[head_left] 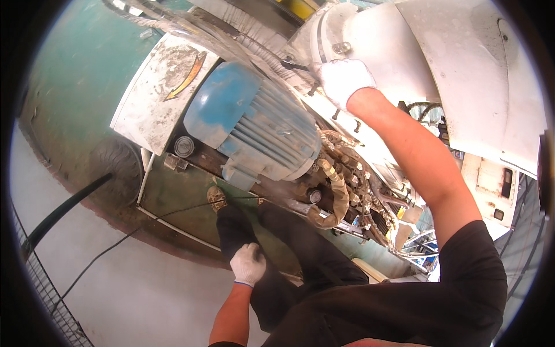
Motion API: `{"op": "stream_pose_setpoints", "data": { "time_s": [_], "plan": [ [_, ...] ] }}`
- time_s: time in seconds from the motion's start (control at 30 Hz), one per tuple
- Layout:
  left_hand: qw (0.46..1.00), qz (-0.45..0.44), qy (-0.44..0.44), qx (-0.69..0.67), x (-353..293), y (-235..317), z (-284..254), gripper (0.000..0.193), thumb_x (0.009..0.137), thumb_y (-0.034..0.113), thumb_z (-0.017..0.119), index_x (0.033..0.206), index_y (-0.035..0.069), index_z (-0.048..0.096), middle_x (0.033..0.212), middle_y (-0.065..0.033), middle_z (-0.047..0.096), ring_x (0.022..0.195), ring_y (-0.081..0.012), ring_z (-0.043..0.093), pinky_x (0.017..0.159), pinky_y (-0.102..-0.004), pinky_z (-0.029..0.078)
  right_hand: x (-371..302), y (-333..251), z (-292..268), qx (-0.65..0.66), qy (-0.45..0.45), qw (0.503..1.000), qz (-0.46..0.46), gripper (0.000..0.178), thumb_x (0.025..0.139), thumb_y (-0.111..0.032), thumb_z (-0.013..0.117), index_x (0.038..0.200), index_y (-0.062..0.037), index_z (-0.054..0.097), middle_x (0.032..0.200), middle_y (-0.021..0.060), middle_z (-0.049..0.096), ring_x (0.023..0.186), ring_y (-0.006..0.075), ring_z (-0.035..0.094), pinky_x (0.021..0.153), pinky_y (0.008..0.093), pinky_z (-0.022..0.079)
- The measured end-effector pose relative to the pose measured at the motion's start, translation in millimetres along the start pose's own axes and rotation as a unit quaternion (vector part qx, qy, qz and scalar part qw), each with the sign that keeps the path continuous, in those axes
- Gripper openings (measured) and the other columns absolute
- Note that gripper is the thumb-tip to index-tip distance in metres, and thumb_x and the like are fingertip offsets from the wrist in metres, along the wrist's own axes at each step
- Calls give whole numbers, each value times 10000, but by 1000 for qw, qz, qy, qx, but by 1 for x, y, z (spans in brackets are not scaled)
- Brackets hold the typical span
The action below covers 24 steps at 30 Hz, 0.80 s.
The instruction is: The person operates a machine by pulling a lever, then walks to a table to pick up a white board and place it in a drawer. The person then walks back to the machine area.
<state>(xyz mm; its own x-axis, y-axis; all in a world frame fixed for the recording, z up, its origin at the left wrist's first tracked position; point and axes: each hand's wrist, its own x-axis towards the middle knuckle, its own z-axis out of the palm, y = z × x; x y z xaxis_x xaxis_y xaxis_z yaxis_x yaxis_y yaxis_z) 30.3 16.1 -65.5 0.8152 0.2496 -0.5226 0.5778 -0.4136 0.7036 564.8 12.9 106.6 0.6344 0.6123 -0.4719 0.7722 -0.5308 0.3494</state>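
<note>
My right hand [347, 81], in a white glove, reaches over to the white machine housing [381, 46]. Its fingers are closed round a slim dark tool [296, 66], whose end sticks out to the left; its exact kind does not show. Small dark bolts [335, 114] stand on the bright ledge just below this hand. Low in front of my legs, my left hand [248, 265] hangs by the thigh in a white glove, fingers curled in. What it holds, if anything, I cannot make out.
A dusty blue finned motor [266, 130] sits before me, beside a white box [165, 87] with a curved arrow. Hoses and fittings [347, 179] crowd the motor's right. A thin black cable [110, 248] and a thick dark hose [69, 211] cross the floor at left.
</note>
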Motion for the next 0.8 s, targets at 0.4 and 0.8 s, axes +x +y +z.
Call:
{"op": "stream_pose_setpoints", "data": {
  "time_s": [0.4,0.8],
  "plan": [
    [998,34,-15,42,24,8,6,100,810,179,713,880,108,698,883,-131,709,842,-381,718,748,-520,585,-26,-29,148,229,264,928,127,166,1018,-195,619,1151,-102,654,976,195,768,914,373,775,768,493,607],
    [991,8,-86,100,15,6,17,203,830,258,727,959,101,711,969,-140,728,944,-375,729,839,-514,590,-45,-42,109,151,69,971,173,444,1076,-301,532,1462,-85,565,1090,181,801,972,348,798,831,504,630]
  ]
}}
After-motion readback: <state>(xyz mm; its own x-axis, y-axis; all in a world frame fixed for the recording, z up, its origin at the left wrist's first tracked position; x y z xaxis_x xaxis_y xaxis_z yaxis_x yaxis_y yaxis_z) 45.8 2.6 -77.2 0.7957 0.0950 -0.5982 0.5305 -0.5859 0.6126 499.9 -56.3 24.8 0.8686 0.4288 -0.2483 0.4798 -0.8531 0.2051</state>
